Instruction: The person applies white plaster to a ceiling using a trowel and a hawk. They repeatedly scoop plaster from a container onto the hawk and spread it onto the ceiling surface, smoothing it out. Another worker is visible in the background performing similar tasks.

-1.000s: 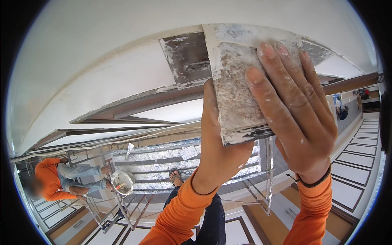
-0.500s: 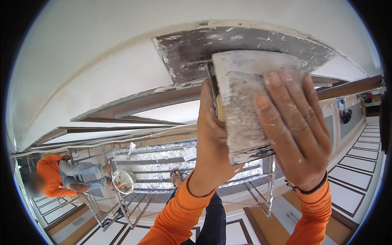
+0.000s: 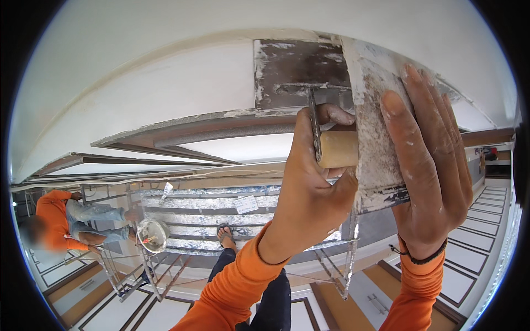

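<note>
My left hand (image 3: 323,182) is wrapped round the yellowish handle (image 3: 339,149) of a plastering trowel, beside its dark metal bracket. The trowel's wide, dark, plaster-streaked blade (image 3: 301,63) lies along the white surface above me. In front of that blade stands a worn plate (image 3: 381,132) coated with whitish plaster, covering part of the blade. My right hand (image 3: 433,160) holds this plate, its fingers stretched flat over the face and the thumb hidden. Dried specks of plaster show on the skin of my right hand.
Below is a plaster-splashed scaffold platform (image 3: 193,219), with my sandalled foot (image 3: 225,234) on it. A bucket (image 3: 152,236) stands at its left end, near a seated co-worker (image 3: 61,220) in orange. A frame edge (image 3: 165,138) juts out overhead. A paper sheet (image 3: 245,204) lies on the platform.
Both hands have moved to the right with the trowel and the coated plate. The plate has turned more edge-on, so more of the handle shows.
</note>
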`<state>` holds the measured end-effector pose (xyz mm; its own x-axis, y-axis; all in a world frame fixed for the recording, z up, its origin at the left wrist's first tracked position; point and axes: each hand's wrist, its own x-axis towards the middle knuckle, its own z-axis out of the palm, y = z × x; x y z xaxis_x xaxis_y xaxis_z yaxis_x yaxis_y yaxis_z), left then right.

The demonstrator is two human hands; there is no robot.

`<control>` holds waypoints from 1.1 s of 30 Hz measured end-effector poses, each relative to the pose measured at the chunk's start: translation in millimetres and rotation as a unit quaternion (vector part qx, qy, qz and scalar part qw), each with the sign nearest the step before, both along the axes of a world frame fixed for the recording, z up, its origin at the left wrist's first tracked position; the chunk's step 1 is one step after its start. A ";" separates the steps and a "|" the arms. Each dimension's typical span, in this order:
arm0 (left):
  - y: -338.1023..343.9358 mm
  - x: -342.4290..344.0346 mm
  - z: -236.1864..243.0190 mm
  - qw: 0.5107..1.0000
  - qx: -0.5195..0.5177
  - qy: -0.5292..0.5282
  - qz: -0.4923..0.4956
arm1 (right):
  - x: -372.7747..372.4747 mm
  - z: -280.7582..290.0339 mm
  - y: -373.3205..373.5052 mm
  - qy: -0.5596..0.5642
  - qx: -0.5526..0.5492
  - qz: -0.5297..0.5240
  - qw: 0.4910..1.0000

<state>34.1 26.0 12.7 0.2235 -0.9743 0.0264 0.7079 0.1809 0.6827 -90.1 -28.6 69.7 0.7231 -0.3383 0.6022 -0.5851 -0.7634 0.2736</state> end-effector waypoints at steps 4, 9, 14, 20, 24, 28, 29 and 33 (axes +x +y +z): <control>3.6 -4.8 -3.8 0.995 -0.035 -0.078 0.045 | 4.1 5.9 -1.5 0.042 0.006 -0.009 0.999; 0.6 -1.4 -8.8 0.957 -0.084 -0.254 0.111 | 6.3 13.2 -1.4 0.073 0.005 -0.013 0.997; -1.0 -2.0 -6.6 0.987 -0.059 -0.136 0.061 | 9.3 16.1 -1.7 0.048 0.038 -0.015 0.998; -6.9 -11.1 -19.8 0.998 -0.045 -0.030 0.028 | 4.5 29.0 -2.6 0.072 0.054 -0.002 0.996; -9.7 -8.8 -29.5 0.984 -0.072 -0.159 0.044 | 1.6 36.2 -4.8 0.107 0.070 0.013 0.992; -12.0 -15.0 -29.5 0.992 -0.085 -0.082 0.044 | 2.6 45.5 -3.8 0.139 0.094 0.023 0.986; -11.0 -16.3 -26.6 0.996 -0.070 -0.026 0.045 | 2.2 49.0 -3.8 0.151 0.100 0.022 0.983; -4.0 -7.9 -4.0 0.997 -0.003 0.045 0.062 | -7.8 48.6 -8.2 0.169 0.066 0.049 0.982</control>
